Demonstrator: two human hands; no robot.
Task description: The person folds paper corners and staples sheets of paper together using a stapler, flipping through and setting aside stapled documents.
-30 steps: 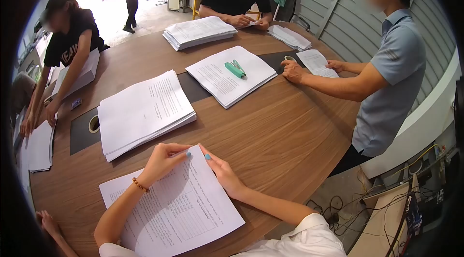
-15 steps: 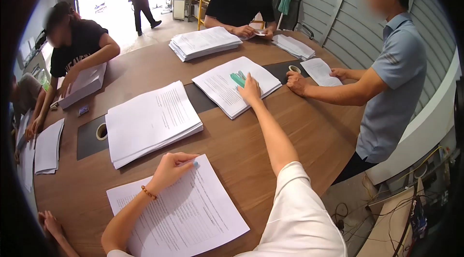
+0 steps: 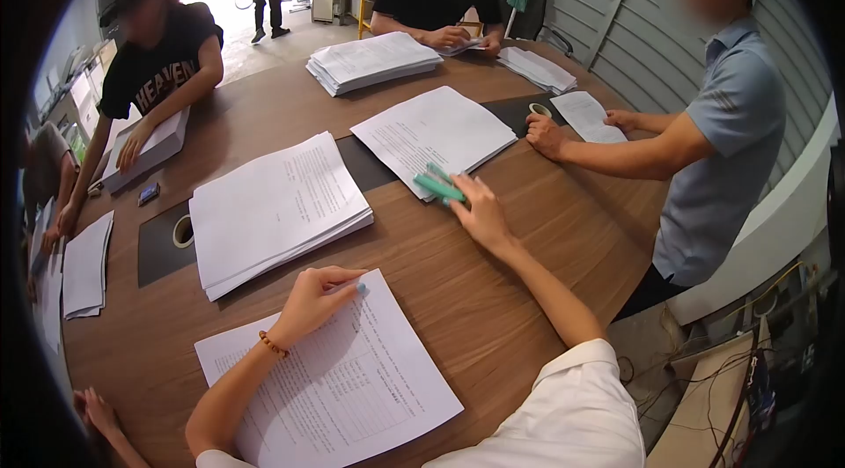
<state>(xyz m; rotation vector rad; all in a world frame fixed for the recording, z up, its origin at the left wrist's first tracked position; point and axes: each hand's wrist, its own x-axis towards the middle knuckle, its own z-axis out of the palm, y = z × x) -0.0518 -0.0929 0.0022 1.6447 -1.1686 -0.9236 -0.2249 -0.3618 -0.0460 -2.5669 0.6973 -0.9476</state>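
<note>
My left hand point(image 3: 310, 302), with a beaded bracelet at the wrist, pinches the top corner of the printed sheets point(image 3: 352, 389) lying before me. Farther out, my right hand point(image 3: 480, 208) holds a green stapler point(image 3: 438, 184) above the near edge of the middle paper stack point(image 3: 436, 129). A thicker stack of printed pages point(image 3: 277, 204) lies on the table just beyond my left hand.
Another paper pile point(image 3: 371, 61) lies at the back of the wooden table point(image 3: 422, 265). People stand or sit around it, one at the right holding a sheet point(image 3: 588, 118). A tape roll point(image 3: 182, 232) and small blue item point(image 3: 149, 194) are at left.
My right hand left the sheet corner, reached out and took the stapler off the middle stack, and has drawn it back towards me. My left hand stayed on the corner.
</note>
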